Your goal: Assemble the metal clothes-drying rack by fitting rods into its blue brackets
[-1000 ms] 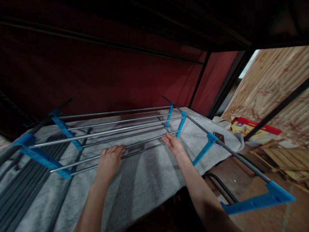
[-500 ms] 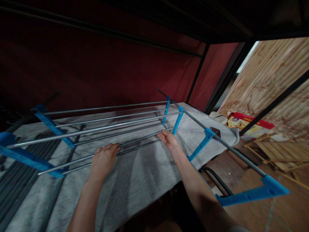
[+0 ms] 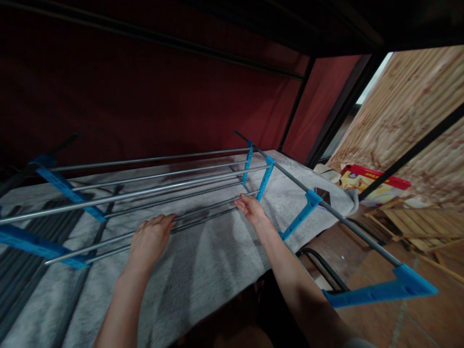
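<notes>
My left hand (image 3: pixel 152 239) is closed over a thin grey metal rod (image 3: pixel 206 208) at the front of a rack frame lying on its side. Farther along the same rod, my right hand (image 3: pixel 251 209) grips it close to a blue plastic bracket (image 3: pixel 265 180). The rod's left end pokes out past another blue bracket (image 3: pixel 39 249). Several more rods run parallel behind it, including a shiny upper rod (image 3: pixel 145 194). A long pole (image 3: pixel 293 179) joins the right-hand brackets, with another bracket (image 3: pixel 299 216) nearer me and a blue end piece (image 3: pixel 384 292).
Beneath the rack lies a grey cloth (image 3: pixel 217 270) over the work surface. Loose dark tubes (image 3: pixel 32 266) lie side by side at left. A phone (image 3: pixel 322 195) rests at right. Beyond are a red and yellow box (image 3: pixel 373 183), a wooden slatted piece (image 3: pixel 422 222) and black frame bars.
Both hands have shifted slightly left in view, and the rack's left side sits farther left. Each hand keeps its place on the front rod.
</notes>
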`<state>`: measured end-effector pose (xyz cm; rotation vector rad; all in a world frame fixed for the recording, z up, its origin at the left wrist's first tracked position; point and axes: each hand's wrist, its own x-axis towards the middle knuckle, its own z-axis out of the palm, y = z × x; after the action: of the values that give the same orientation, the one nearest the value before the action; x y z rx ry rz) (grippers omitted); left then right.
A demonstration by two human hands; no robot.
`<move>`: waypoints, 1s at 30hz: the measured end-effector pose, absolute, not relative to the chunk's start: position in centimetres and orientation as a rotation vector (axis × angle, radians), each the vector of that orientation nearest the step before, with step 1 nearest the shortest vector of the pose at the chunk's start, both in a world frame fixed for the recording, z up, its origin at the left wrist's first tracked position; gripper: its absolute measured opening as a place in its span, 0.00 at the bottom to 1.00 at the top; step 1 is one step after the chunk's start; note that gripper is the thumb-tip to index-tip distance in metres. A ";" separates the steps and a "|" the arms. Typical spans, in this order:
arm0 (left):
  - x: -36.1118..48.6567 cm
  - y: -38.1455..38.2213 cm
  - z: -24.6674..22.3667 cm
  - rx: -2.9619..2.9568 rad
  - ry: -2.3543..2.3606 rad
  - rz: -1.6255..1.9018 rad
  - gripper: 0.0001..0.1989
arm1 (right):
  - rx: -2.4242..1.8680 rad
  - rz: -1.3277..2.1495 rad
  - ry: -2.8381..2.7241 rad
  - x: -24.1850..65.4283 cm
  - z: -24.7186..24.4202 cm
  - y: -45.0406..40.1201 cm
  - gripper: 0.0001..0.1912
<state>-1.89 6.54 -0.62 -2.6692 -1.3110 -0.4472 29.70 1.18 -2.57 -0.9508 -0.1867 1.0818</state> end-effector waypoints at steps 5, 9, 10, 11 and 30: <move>-1.8 6.0 0.2 -2.656 -1.319 -0.423 0.22 | -0.945 1.078 -0.189 29.8 -2.9 1.0 0.11; -1.8 6.0 0.2 -2.676 -1.304 -0.397 0.22 | -0.943 1.071 -0.185 29.8 -3.1 0.8 0.10; -1.8 6.1 0.1 -2.679 -1.299 -0.393 0.22 | -0.944 1.068 -0.184 29.8 -3.1 0.8 0.10; -1.8 6.1 0.0 -2.678 -1.297 -0.390 0.22 | -0.945 1.065 -0.182 29.8 -3.1 0.8 0.10; -1.6 5.8 0.0 -2.690 -1.348 -0.298 0.22 | -0.989 1.080 -0.137 29.7 -3.0 0.6 0.10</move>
<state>-1.61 5.83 0.05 -2.6904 -1.3482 -0.2976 29.71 0.60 -2.98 -0.9886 -0.1366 1.0798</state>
